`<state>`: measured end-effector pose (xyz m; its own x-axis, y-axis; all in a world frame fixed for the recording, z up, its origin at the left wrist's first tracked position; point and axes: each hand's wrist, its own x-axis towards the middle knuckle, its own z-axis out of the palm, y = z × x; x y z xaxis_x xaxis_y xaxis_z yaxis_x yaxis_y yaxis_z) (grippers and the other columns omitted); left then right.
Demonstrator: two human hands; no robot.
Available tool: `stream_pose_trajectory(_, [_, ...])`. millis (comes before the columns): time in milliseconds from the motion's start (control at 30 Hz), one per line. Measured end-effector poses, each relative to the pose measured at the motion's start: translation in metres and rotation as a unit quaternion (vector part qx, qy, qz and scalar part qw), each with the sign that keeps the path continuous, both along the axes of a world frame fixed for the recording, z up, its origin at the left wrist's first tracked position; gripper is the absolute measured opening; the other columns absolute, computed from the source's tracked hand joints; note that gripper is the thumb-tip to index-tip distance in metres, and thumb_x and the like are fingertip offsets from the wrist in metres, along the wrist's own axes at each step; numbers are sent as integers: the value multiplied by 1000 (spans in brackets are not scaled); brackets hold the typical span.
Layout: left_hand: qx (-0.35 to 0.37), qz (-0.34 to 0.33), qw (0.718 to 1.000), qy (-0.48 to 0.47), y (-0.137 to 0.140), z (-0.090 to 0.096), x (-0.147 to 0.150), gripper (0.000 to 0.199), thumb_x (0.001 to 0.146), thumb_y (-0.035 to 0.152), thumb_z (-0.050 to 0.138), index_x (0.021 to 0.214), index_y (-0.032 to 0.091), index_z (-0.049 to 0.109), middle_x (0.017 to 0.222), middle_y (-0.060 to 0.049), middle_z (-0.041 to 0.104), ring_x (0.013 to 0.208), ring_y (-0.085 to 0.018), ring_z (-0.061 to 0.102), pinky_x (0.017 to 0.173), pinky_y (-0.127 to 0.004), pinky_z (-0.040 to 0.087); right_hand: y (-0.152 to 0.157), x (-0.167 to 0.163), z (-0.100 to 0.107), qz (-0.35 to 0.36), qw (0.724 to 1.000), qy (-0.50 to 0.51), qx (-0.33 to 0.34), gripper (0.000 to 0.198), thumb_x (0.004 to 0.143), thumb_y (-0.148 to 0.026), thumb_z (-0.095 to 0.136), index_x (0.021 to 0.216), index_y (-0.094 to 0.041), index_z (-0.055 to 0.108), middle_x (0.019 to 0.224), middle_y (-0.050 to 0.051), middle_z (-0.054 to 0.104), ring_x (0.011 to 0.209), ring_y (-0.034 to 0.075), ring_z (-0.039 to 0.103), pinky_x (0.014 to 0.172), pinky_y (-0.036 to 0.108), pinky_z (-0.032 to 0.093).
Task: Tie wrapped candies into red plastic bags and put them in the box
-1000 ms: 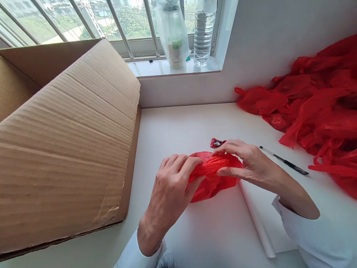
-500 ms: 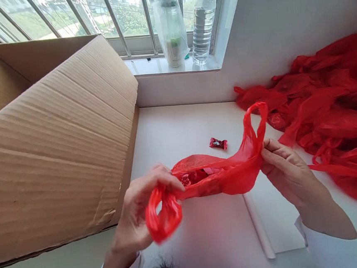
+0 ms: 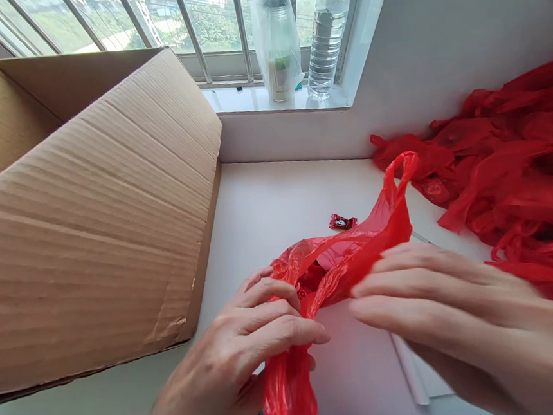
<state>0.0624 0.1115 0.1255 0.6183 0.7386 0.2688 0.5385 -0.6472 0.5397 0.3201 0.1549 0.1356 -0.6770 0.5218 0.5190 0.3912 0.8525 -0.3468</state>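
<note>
Your left hand [image 3: 249, 339] was closed on the near end of the red bag [image 3: 376, 241], fingers wrapped over its gathered plastic so that the handle hung down below them. The bag lay across the middle of the table [image 3: 266, 195], directly in front of you, its far handle [image 3: 401, 165] standing up in a loop. Pinched low at that end, the bag was probably easier to steady, and its mouth gaped enough to show red wrapped pieces [image 3: 312, 278] inside. Your right hand [image 3: 464, 314] was at the bag's right side with fingers fairly straight, but it was blurred, and I cannot tell whether it gripped the plastic or only brushed it. One candy [image 3: 343, 221] lay loose just beyond the bag, outside it. A heap [image 3: 510, 167] of red bags sat to the right against the wall, and the open box [image 3: 114, 234] stood on the left; set to either side like that, they seemed to leave the middle as working room. A paper sheet [image 3: 409, 370] lay partly beneath your right hand.
</note>
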Motion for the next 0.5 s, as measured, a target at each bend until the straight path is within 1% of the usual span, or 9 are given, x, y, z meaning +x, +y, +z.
stream_pose_trajectory(33, [-11,4,1000,-1,-2,0,0,36,83,-1,56,107,27,56,86,5,68,88,-13,62,111,-35,34,7,-12,-2,32,997,-64,31,28,92,-13,48,106,-29,66,95,4,70,91,23,65,82,39,54])
stream_pose_trajectory(67, [-21,10,1000,-3,-5,0,-1,34,83,-1,54,103,27,55,84,6,67,83,-12,62,111,-33,35,14,-22,-6,46,991,-121,32,30,91,-6,43,98,-25,65,89,4,69,85,22,64,81,39,54])
stream_pose_trajectory(133, [-22,21,1000,-1,-9,0,-4,28,83,1,53,96,26,53,77,7,65,71,-12,61,105,-32,39,27,-32,-19,36,979,-203,6,31,86,1,42,83,-22,62,78,3,65,74,20,62,80,41,52])
stream_pose_trajectory(167, [-13,27,1000,4,-10,0,-6,26,84,3,53,95,26,53,74,6,63,68,-12,59,100,-33,41,31,-29,-27,19,973,-232,-8,26,85,0,46,82,-22,61,77,3,64,73,21,61,82,45,51])
stream_pose_trajectory(233, [10,40,999,21,-12,-1,-10,22,84,5,54,94,25,55,71,4,61,67,-14,57,93,-34,43,35,-10,-46,-19,971,-239,-14,13,82,-15,63,93,-22,63,85,6,66,81,26,62,91,54,47])
stream_pose_trajectory(333, [29,43,998,40,-13,-2,-16,24,85,5,53,98,24,59,67,3,57,70,-16,53,89,-34,43,32,34,-70,-42,979,-199,-13,64,72,-48,77,127,-26,56,102,10,67,98,34,61,104,61,37])
stream_pose_trajectory(367, [35,43,997,49,-14,-3,-18,25,85,4,52,97,24,60,65,3,55,70,-16,52,91,-35,42,30,45,-75,-38,981,-189,-23,73,70,-54,77,134,-29,52,104,9,67,101,35,61,106,61,36])
stream_pose_trajectory(433, [46,41,995,76,-17,-3,-22,26,83,4,52,96,25,60,65,3,52,74,-17,51,99,-39,37,25,58,-82,-38,982,-183,-39,77,71,-56,76,138,-33,48,105,7,66,103,33,61,110,60,33])
stream_pose_trajectory(500, [51,39,992,110,-19,-4,-25,24,79,4,56,90,25,58,77,0,55,90,-20,52,108,-44,30,19,56,-84,-51,982,-177,-29,73,71,-50,76,136,-31,49,106,8,66,102,33,61,114,62,27])
